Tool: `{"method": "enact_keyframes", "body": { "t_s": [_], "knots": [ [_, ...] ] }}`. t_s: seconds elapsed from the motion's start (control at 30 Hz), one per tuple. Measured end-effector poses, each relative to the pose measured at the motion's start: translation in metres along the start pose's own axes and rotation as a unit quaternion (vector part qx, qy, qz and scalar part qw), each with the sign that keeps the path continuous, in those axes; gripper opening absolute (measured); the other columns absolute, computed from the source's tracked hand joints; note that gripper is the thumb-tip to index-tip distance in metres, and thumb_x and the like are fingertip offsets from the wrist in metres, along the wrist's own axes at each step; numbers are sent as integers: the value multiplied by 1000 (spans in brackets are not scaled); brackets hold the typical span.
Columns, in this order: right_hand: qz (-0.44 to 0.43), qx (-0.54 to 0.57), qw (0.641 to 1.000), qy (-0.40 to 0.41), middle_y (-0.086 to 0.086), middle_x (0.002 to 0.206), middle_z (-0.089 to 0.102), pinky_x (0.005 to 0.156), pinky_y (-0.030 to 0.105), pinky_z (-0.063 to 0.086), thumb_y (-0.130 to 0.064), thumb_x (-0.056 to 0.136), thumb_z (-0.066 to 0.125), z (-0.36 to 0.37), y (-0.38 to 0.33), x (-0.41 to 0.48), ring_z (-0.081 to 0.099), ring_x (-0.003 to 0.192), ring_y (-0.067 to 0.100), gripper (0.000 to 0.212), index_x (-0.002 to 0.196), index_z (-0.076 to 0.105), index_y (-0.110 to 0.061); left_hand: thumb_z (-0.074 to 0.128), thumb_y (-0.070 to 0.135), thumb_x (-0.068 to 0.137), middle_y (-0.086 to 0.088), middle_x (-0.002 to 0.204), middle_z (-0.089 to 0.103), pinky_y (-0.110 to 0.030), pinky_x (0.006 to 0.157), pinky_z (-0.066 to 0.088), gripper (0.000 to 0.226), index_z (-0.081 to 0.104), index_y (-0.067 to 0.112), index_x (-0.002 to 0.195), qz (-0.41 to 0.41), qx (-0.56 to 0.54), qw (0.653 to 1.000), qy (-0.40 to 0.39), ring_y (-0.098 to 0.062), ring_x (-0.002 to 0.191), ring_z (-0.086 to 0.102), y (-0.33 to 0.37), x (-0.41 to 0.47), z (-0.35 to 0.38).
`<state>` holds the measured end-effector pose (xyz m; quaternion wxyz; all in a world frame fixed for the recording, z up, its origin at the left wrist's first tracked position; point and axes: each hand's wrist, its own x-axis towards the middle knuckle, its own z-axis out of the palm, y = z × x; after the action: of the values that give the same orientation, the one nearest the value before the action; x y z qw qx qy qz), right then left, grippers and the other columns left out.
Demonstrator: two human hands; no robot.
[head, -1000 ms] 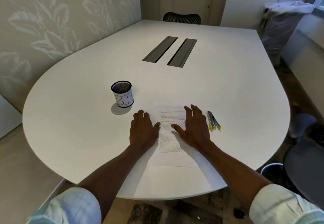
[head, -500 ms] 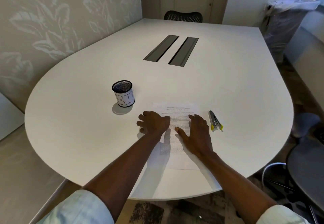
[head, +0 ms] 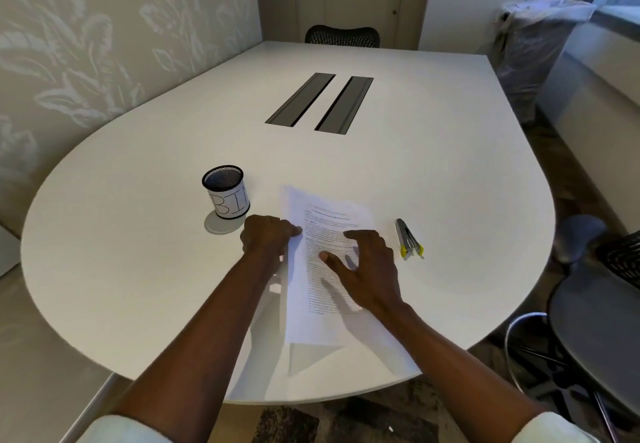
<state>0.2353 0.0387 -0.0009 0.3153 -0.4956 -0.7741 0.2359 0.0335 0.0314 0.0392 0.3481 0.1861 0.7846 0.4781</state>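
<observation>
Your left hand (head: 268, 236) curls round the left edge of the printed paper (head: 329, 220) and holds that edge raised off the white counter (head: 450, 182). Your right hand (head: 367, 269) rests on the paper's right half, fingers spread and thumb out. Just left of your left hand stands a black mesh cup (head: 227, 196) labelled BIN. A grey and yellow stapler (head: 408, 238) lies near the paper's right side, apart from it. Two dark slots (head: 318, 103) sit further off in the counter.

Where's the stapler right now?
Head view: the stapler lies on the table, right of the paper sheets and just beyond the right hand, apart from both.
</observation>
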Motion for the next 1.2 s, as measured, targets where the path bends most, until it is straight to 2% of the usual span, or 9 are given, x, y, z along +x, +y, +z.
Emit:
{"method": "enact_keyframes", "body": {
  "t_s": [0.1,0.2,0.53,0.63,0.73,0.83,0.93,1.13,1.2],
  "knots": [
    [14,37,999,-17,-18,129,66,93,40,59,-90,72,64,-7,-36,-6,65,115,7,79,131,57,-37,97,11,64,-8,64,69,-44,72,61,35,63,7,56,86,30,995,44,-30,62,65,7,-19,-3],
    [18,3,999,-36,-21,120,70,88,38,59,-93,68,60,-12,-66,-7,69,107,5,77,127,54,-43,94,13,65,-9,72,78,-54,76,67,24,71,9,61,117,52,991,49,-36,72,78,22,-38,-4],
    [15,-45,999,-5,-9,117,73,82,35,55,-46,88,74,-30,-96,-5,72,103,21,45,127,60,-30,79,14,73,-13,67,77,-52,74,67,18,72,-3,73,199,53,978,44,-26,52,76,61,-83,-6],
    [27,-13,999,29,-6,98,78,71,33,51,-23,86,69,-46,-93,4,73,89,26,21,106,70,-27,80,67,74,-3,64,77,-49,76,66,59,75,8,69,198,45,978,44,-27,67,77,66,-91,-9],
    [67,57,995,35,-2,88,79,75,39,60,-23,80,77,-69,-87,18,75,85,28,18,98,75,-23,47,101,68,-5,84,82,-43,81,62,98,80,11,83,124,46,989,59,-28,86,78,69,-79,-17],
    [105,229,968,-9,0,86,83,72,41,63,-12,79,87,-92,-76,30,79,78,23,18,95,80,-18,52,90,82,-10,101,82,-31,57,48,89,77,8,105,30,-42,998,18,-25,81,77,64,-59,-29],
    [93,372,923,-40,6,90,84,68,37,65,-2,81,87,-111,-64,37,80,74,22,20,97,80,-13,66,81,82,-13,115,75,-31,58,43,83,68,11,126,-44,-75,995,-46,-29,93,74,48,-46,-39],
    [177,414,888,-96,16,105,83,76,44,67,0,79,87,-114,-24,48,81,90,36,33,110,81,-8,92,39,80,-10,111,74,-39,90,59,52,76,7,117,-72,-226,967,-95,-27,97,71,8,-29,-40],
    [212,371,898,-102,18,103,83,81,50,66,1,78,88,-101,-12,47,81,90,39,34,110,80,-6,91,19,82,-13,104,66,-32,82,54,32,73,2,102,-50,-233,968,-72,-25,91,66,-4,-27,-34]
  ]
}}
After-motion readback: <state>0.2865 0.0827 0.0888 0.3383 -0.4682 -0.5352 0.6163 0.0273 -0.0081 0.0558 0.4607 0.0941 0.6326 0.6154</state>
